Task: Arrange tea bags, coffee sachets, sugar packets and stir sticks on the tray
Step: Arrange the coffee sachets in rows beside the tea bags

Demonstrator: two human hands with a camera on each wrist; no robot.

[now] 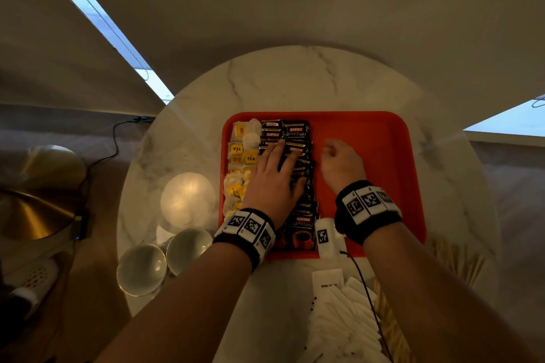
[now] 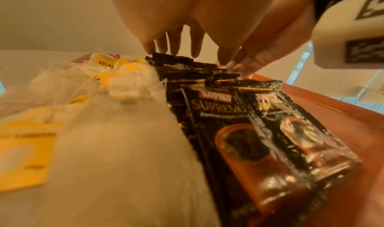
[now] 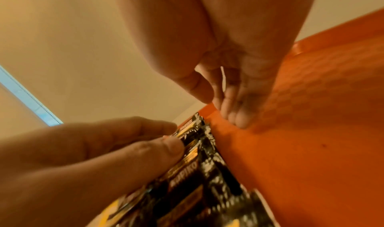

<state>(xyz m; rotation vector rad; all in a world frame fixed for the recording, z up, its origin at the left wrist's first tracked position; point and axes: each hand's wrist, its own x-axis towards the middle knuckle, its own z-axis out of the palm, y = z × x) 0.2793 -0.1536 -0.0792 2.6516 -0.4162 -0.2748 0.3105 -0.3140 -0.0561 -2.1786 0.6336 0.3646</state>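
Note:
An orange tray lies on a round marble table. Tea bags with yellow tags fill its left column. Black coffee sachets overlap in a row beside them. My left hand lies flat on the sachets with its fingers spread. In the left wrist view its fingers reach the far sachets. My right hand stands just right of the row, holding nothing, and its fingertips touch the bare tray. White sugar packets and wooden stir sticks lie on the table near me.
A glowing round lamp and two glasses stand on the table left of the tray. A brass shade and a black cable are off the table's left side. The tray's right half is bare.

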